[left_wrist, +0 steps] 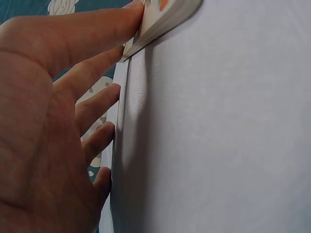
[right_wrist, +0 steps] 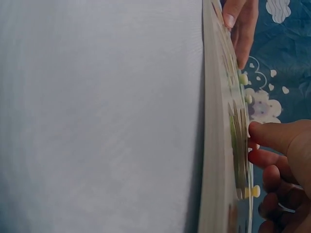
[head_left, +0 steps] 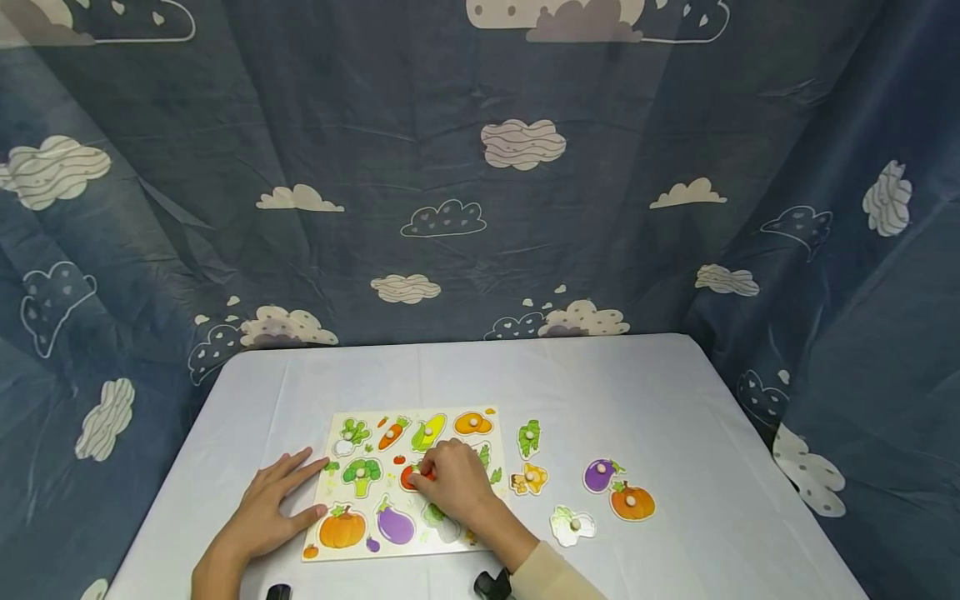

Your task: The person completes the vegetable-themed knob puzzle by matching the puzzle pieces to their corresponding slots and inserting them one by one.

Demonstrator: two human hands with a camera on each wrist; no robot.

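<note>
A wooden vegetable puzzle board (head_left: 378,548) lies on the table, with carrot, corn, broccoli and other pictures on it. My right hand (head_left: 457,479) is over its middle, thumb and index finger pinching the knob of a red tomato puzzle piece (head_left: 408,477), which the hand partly hides. In the right wrist view the thumb (right_wrist: 272,136) and index fingertip meet low over the board's face. At the board's left edge my left hand (head_left: 262,508) lies with spread fingers, its thumb and index fingertips touching the board. The left wrist view shows the thumb (left_wrist: 87,34) against the board's corner.
Right of the board lie loose knobbed pieces: a green vegetable (head_left: 528,435), a yellow one (head_left: 534,477), a white one (head_left: 566,533), an eggplant (head_left: 597,477) and a pumpkin (head_left: 637,508). Black objects (head_left: 492,585) sit at the near edge. A cloud-patterned curtain (head_left: 450,108) hangs behind.
</note>
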